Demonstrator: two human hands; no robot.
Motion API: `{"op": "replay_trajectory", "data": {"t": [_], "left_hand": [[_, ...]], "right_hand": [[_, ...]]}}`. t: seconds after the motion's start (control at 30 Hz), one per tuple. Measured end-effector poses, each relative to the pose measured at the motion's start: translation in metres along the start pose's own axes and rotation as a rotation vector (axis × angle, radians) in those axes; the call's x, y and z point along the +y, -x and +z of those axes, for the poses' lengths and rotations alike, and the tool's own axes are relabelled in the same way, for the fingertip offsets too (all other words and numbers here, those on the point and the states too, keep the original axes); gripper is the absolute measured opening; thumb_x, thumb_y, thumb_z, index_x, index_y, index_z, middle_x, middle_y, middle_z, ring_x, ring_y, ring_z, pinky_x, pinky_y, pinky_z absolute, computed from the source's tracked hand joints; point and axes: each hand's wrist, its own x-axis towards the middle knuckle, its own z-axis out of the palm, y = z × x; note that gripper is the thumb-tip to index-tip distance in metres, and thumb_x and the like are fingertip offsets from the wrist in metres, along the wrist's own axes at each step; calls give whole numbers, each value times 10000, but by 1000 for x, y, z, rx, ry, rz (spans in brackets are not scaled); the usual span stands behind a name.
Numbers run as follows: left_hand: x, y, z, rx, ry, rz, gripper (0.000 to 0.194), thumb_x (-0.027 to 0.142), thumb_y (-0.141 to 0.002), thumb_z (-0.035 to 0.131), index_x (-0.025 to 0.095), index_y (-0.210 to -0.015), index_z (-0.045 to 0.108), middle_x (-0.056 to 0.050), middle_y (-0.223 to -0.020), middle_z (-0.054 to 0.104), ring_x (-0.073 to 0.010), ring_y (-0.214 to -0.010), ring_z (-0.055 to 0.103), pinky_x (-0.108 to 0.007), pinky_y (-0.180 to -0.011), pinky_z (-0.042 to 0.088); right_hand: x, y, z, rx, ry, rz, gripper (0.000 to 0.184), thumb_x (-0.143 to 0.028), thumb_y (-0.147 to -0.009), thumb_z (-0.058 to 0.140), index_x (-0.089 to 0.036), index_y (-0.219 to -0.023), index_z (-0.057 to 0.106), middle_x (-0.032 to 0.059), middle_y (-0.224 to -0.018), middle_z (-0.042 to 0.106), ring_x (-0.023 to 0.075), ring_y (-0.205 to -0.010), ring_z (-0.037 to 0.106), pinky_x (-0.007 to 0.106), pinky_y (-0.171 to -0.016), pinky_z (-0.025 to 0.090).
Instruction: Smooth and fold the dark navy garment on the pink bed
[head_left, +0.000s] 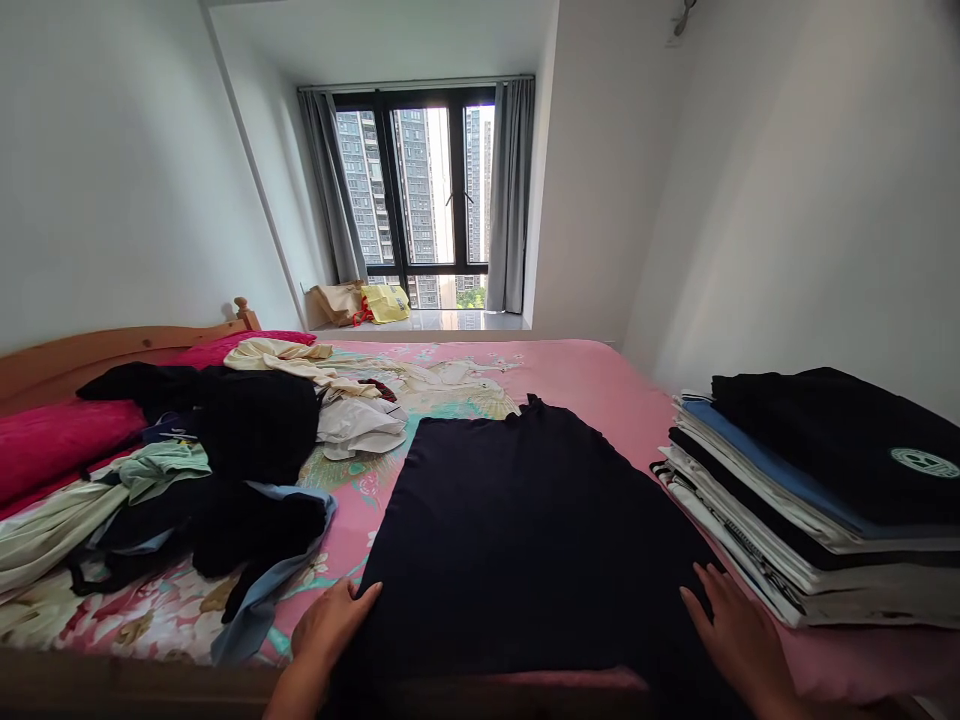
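A dark navy garment (517, 530) lies spread flat on the pink flowered bedsheet (600, 375) in front of me. My left hand (330, 625) rests at the garment's near left corner, fingers curled around its edge. My right hand (739, 630) lies flat on the near right part of the garment, fingers stretched out and together, close to the stack of folded clothes (817, 500).
A loose heap of unfolded clothes (202, 470), black, white and pale green, covers the bed's left side beside a magenta pillow (64, 435). A wooden headboard (112, 350) runs along the left wall. Bags (360, 302) sit on the window ledge at the far end.
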Motion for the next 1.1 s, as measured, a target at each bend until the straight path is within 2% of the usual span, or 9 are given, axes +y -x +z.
{"op": "replay_trajectory", "data": {"t": [0.13, 0.23, 0.4, 0.47, 0.63, 0.7, 0.87, 0.97, 1.1], "left_hand": [[-3, 2, -4, -13, 37, 36, 408, 613, -763, 369, 233, -636, 445, -28, -670, 655, -277, -765, 637, -338, -647, 391], [-5, 5, -2, -13, 83, 52, 405, 595, -788, 338, 235, -660, 473, -11, -665, 650, -253, -756, 642, -324, -658, 404], [1, 5, 2, 8, 114, -21, 467, 649, -763, 363, 227, -830, 553, -72, -889, 696, -295, -929, 638, -362, -754, 431], [1, 3, 6, 23, 133, -19, 436, 602, -780, 384, 218, -896, 553, -92, -986, 687, -283, -998, 621, -358, -802, 427], [-8, 4, 17, 61, 160, 4, 370, 520, -805, 395, 259, -1032, 525, -52, -1115, 652, -256, -1024, 611, -358, -819, 421], [-9, 6, 18, 63, 146, 9, 347, 511, -810, 386, 265, -1014, 521, -38, -1107, 653, -252, -991, 621, -356, -792, 423], [-2, 11, 15, 56, 121, -14, 335, 523, -823, 339, 253, -900, 521, -20, -941, 688, -256, -898, 643, -358, -749, 418], [2, 13, 15, 105, 83, -38, 394, 565, -809, 349, 251, -945, 544, -44, -952, 694, -287, -941, 632, -386, -778, 406], [6, 18, 19, 145, 12, -47, 371, 478, -868, 292, 237, -971, 553, -69, -929, 701, -286, -937, 634, -397, -793, 385]], "right_hand": [[0, 0, -1, -3, 5, -3, 748, -635, -816, 223, -139, -1331, 441, 112, -1397, 426, 275, -1324, 330, 487, -1051, 280], [0, 1, -2, -14, 9, 13, 741, -645, -814, 230, -157, -1322, 460, 96, -1405, 421, 262, -1333, 317, 476, -1057, 275], [0, 1, -2, -11, 16, 10, 752, -644, -812, 227, -144, -1321, 461, 104, -1401, 425, 270, -1334, 314, 483, -1051, 283], [0, 0, -1, -5, 11, 14, 747, -639, -813, 228, -142, -1318, 465, 108, -1395, 432, 273, -1326, 326, 483, -1046, 293], [1, 0, -1, 13, 2, 2, 746, -642, -815, 234, -134, -1307, 471, 115, -1381, 446, 272, -1316, 341, 486, -1050, 293], [0, 1, -1, 20, 6, -3, 745, -642, -816, 235, -132, -1305, 471, 117, -1377, 450, 273, -1312, 346, 487, -1054, 285], [0, 2, -3, 25, 5, -9, 735, -628, -817, 227, -130, -1296, 480, 124, -1369, 458, 285, -1305, 359, 489, -1040, 300], [0, 2, -4, 23, -6, -13, 745, -633, -802, 231, -125, -1274, 503, 134, -1355, 472, 297, -1299, 368, 491, -1035, 307], [3, 3, -3, 12, -17, -15, 762, -640, -790, 240, -120, -1289, 491, 140, -1352, 475, 307, -1294, 376, 508, -1029, 314]]}}
